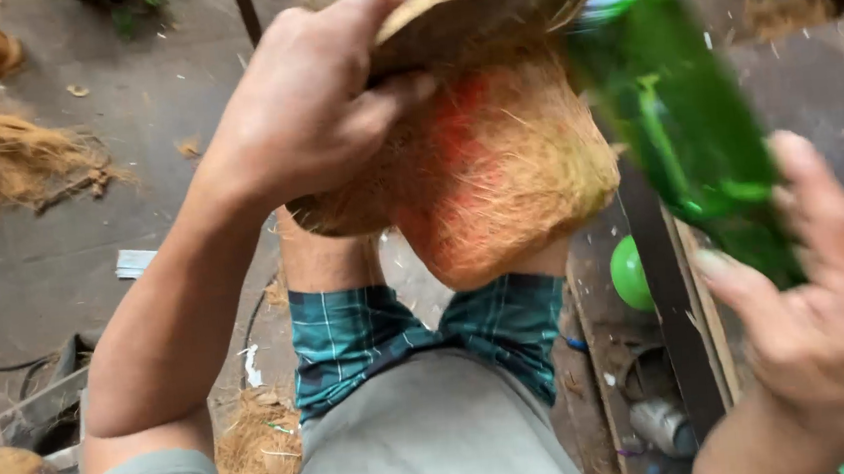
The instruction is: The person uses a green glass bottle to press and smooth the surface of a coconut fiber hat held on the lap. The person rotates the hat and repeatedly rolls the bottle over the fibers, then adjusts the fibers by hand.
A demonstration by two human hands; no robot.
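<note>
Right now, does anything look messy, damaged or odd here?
Yes. Loose coconut fibre lies in heaps on the floor. The husk piece under the left hand is torn and frayed, with an orange-red patch.

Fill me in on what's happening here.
A seated person works over their knees. The left hand has its grip on a fibrous coconut husk, holding it up in front of them. The right hand grips a green glass bottle, tilted beside the husk and blurred. Loose husk fibre lies on the floor, and a green ball sits below.
</note>
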